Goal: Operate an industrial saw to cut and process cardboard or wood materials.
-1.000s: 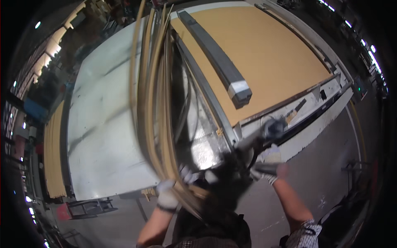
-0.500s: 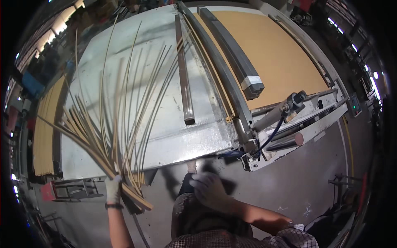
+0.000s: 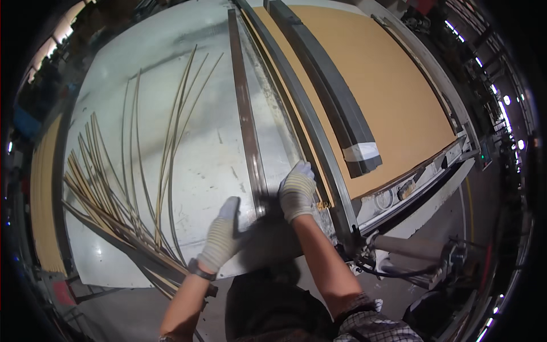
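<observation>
My left hand [image 3: 221, 238], in a pale striped knit glove, is over the near edge of the metal-topped table [image 3: 125, 171]. Its fingers stretch forward and hold nothing. My right hand [image 3: 297, 192], gloved alike, reaches further in beside the long metal rail [image 3: 302, 111], fingers extended and apparently empty. Between the hands lies the near end of a narrow dark bar [image 3: 245, 114], partly in shadow. To the left of my left hand, a fan of thin brown strips [image 3: 117, 225] lies on the table, near ends jutting past the edge behind my wrist.
Right of the rail, a thick dark beam [image 3: 327, 85] with pale tape lies across a large brown sheet [image 3: 387, 85]. A cylinder with a hose [image 3: 410, 248] sits at the near right corner. A stack of brown board [image 3: 45, 199] stands at the far left.
My left hand has let go of the strips, which now lie on the table, and moved right. My right hand has risen from my body to the table by the rail.
</observation>
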The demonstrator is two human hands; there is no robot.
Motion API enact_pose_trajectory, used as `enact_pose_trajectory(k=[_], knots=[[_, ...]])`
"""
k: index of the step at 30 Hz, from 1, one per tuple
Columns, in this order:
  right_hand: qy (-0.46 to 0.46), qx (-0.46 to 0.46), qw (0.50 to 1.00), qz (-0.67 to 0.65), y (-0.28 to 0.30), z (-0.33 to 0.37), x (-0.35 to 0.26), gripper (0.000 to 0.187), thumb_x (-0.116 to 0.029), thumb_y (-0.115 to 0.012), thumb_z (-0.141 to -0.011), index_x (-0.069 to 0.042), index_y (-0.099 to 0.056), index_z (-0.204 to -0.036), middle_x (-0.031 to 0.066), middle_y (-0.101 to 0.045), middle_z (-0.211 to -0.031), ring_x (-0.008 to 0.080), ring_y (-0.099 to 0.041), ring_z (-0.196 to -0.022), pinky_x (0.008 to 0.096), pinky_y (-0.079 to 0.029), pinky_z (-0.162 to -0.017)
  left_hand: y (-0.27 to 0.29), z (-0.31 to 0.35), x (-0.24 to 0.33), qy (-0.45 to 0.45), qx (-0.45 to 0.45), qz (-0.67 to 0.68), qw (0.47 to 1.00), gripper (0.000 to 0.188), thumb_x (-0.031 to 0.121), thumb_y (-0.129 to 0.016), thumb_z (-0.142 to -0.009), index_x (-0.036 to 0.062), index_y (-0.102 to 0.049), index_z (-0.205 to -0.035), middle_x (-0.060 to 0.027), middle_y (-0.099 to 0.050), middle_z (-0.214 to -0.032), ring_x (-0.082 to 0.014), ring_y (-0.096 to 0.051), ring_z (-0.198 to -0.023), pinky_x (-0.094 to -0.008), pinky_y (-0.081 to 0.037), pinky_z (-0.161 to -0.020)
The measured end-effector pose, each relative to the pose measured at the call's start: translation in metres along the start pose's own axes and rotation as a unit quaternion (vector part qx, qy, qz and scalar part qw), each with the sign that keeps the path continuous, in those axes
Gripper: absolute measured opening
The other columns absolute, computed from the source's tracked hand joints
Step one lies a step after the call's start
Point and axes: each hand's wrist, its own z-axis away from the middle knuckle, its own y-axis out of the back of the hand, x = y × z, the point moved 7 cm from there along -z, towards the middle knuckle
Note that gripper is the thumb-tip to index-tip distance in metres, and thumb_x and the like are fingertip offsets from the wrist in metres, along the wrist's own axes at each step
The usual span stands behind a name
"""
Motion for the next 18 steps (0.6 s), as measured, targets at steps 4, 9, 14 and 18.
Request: enact_pose_trajectory(k=[4,9,14,18], knots=[[-0.135,-0.095,0.986,0.01,0.005,-0.016,-0.004,0.031,-0.015,-0.052,-0.089,0.001,-0.049,-0.115,0.0245,-0.056,-0.116,0.0439,-0.061,-0.103,0.0509,-0.05,-0.087,-0.041,-0.033,0.001,0.132,-0.032,0.58,0.803,0.048,0.008,-0.06,-0.09,0.0021,-0.044,-0.135,-0.0132,-0.059,-0.115,-0.0212,-0.057,-0.102,-0.0334,-0.048,-0.091],[-0.082,-0.186,0.978,0.041,0.003,-0.039,-0.005,0.019,-0.012,-0.053,-0.087,-0.003,-0.061,-0.102,0.0198,-0.064,-0.101,0.0427,-0.064,-0.095,0.0524,-0.05,-0.085,-0.037,-0.047,-0.003,0.019,0.024,0.161,0.986,0.032,0.004,-0.041,-0.099,0.002,-0.046,-0.131,-0.0076,-0.06,-0.105,-0.0194,-0.057,-0.092,-0.0324,-0.05,-0.085],[0.125,-0.13,0.983,-0.023,0.004,0.009,-0.003,0.015,-0.009,-0.05,-0.087,-0.003,-0.064,-0.086,0.0181,-0.065,-0.088,0.0314,-0.062,-0.082,0.0449,-0.047,-0.072,-0.034,-0.054,0.065,-0.07,0.014,-0.087,0.994,0.086,0.037,-0.066,-0.085,-0.004,-0.023,-0.147,-0.0263,-0.061,-0.114,-0.0404,-0.062,-0.103,-0.0469,-0.052,-0.081],[-0.052,-0.45,0.811,-0.371,0.024,0.098,0.031,0.013,-0.012,-0.055,-0.093,-0.001,-0.06,-0.096,0.0171,-0.062,-0.093,0.0262,-0.063,-0.086,0.0365,-0.05,-0.075,-0.08,-0.048,-0.023,0.06,-0.005,0.211,0.976,0.075,0.039,-0.065,-0.088,-0.0053,-0.034,-0.141,-0.023,-0.062,-0.112,-0.0388,-0.066,-0.09,-0.045,-0.053,-0.075]])
